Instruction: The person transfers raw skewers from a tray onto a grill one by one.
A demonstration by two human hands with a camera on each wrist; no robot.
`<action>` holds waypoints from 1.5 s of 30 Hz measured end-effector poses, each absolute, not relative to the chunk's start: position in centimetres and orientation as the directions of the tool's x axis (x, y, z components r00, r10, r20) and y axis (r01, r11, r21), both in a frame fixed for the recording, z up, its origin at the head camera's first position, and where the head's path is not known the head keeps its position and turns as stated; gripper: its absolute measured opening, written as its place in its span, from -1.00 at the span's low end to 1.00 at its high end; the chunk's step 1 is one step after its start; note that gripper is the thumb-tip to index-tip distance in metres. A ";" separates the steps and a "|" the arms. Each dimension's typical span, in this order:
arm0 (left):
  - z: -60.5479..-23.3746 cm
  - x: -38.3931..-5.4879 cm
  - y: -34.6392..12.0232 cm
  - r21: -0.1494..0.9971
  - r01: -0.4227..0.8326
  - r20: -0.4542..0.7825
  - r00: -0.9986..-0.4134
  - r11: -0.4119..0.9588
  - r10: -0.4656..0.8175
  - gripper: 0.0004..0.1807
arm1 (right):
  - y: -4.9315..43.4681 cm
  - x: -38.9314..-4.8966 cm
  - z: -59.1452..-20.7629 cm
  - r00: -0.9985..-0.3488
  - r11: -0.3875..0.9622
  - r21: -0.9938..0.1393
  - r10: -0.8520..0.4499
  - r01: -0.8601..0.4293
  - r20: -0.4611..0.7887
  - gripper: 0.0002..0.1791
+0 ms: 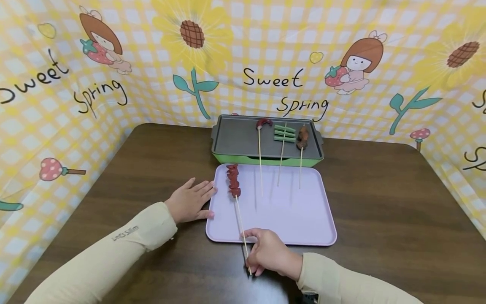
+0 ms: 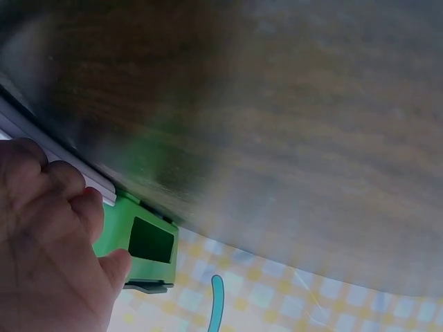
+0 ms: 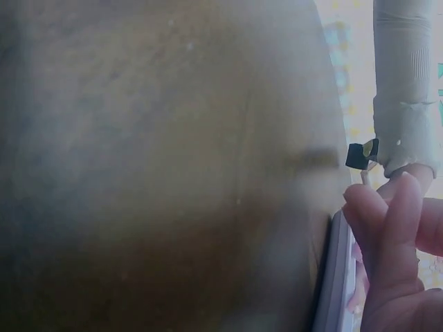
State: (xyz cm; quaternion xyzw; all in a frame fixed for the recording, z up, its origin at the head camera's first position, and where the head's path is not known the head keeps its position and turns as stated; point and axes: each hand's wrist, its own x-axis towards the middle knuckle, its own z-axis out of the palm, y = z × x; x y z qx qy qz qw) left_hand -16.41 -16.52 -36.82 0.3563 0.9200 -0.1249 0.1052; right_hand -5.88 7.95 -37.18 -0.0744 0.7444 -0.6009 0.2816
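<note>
My right hand (image 1: 270, 252) pinches the lower end of a wooden skewer (image 1: 239, 213) that carries dark red folded meat pieces (image 1: 233, 180). The skewer slants over the left part of a lilac tray (image 1: 288, 223), its meat end near the tray's far left corner. In the right wrist view a dark tag (image 3: 357, 156) shows at the stick's end, by my fingertips. My left hand (image 1: 190, 202) has its fingers spread, fingertips right at the tray's left rim. The left wrist view shows that hand beside the tray edge (image 2: 90, 176).
Behind the tray stands a green grill box with a grey plate (image 1: 235, 141). Three skewers lie on it, handles reaching over the tray: a curled dark red piece (image 1: 263, 123), green sticks (image 1: 284, 133) and brown chunks (image 1: 302, 137). A patterned cloth (image 1: 243, 55) hangs behind the brown table (image 1: 379, 202).
</note>
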 end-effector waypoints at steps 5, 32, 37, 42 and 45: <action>-36.8 -16.6 -16.6 -0.157 0.675 -0.268 -0.732 0.721 0.627 -0.18 | 8.1 -5.7 -36.7 -0.834 0.257 -0.944 -0.458 0.206 -0.306 -0.34; -36.8 -16.4 -16.6 -0.177 0.684 -0.286 -0.724 0.707 0.628 -0.19 | 9.6 -5.9 -35.9 -0.843 0.266 -0.949 -0.461 0.168 -0.278 -0.26; -36.8 -16.3 -16.6 -0.165 0.682 -0.278 -0.725 0.712 0.630 -0.20 | 9.4 -5.9 -35.7 -0.848 0.257 -0.956 -0.467 0.143 -0.252 -0.26; -36.7 -16.2 -16.6 -0.159 0.687 -0.264 -0.722 0.709 0.640 -0.20 | 8.9 -6.4 -35.6 -0.862 0.258 -0.961 -0.459 0.099 -0.213 -0.28; -36.7 -16.2 -16.6 -0.157 0.688 -0.265 -0.720 0.708 0.641 -0.20 | 8.8 -6.9 -35.5 -0.871 0.255 -0.963 -0.449 0.091 -0.201 -0.30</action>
